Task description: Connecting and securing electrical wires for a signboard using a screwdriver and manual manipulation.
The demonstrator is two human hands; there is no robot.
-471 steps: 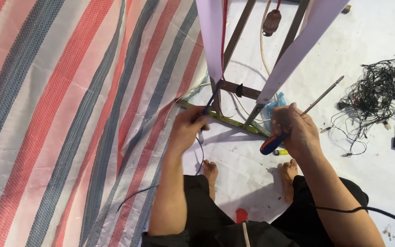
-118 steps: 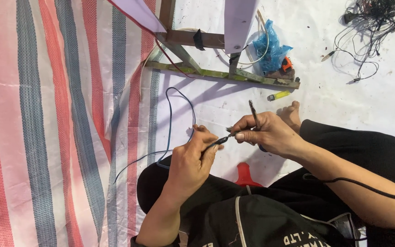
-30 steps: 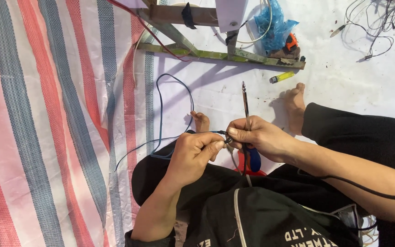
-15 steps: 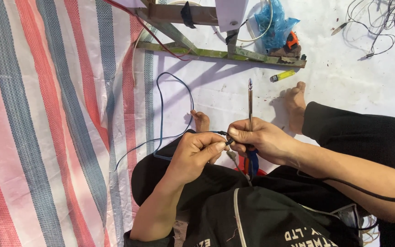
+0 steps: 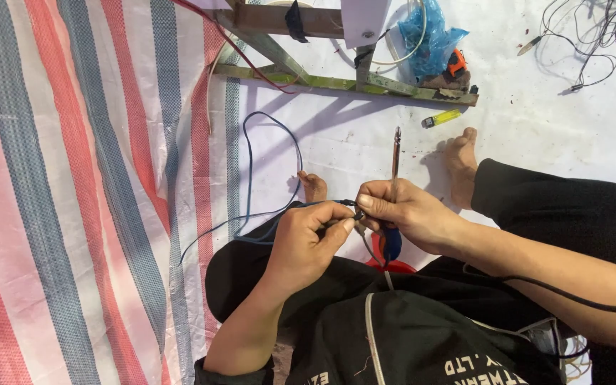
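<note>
Our left hand pinched the blue wire, whose loop ran out beyond it. Our right hand, touching it, gripped the wire's end and a screwdriver, whose shaft had swung upright over the last second, away from the joint.

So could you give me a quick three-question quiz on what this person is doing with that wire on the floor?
1. True or false: the right hand holds a screwdriver with its shaft pointing away from the person.
2. What colour is the lighter lying near the wooden frame? A green, B yellow, C red.
3. Fill in: the left hand pinches a thin blue ____ that loops over the white sheet.

Key: 1 true; 2 B; 3 wire.
</note>
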